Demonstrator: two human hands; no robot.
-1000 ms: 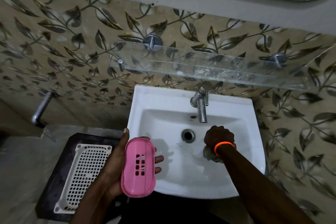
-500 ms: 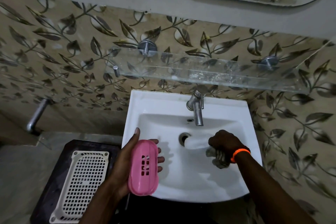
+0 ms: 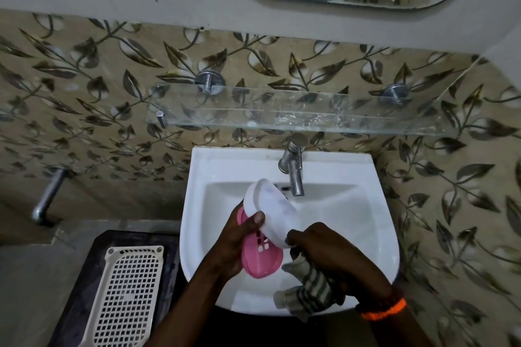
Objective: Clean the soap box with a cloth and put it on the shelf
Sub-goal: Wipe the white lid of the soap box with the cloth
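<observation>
Over the white sink (image 3: 197,222), the left hand (image 3: 234,245) grips the pink soap box tray (image 3: 260,259), thumb pressed on the white soap box cover (image 3: 270,214) lying across it. The right hand (image 3: 329,256) pinches the cover's lower end, its other fingers curled around a striped cloth (image 3: 307,287). The tap (image 3: 293,172) stands at 12 o'clock of the hands, the glass shelf (image 3: 282,113) beyond it on leaf-patterned tiles. A cream basket (image 3: 129,298) sits at 8 o'clock.
</observation>
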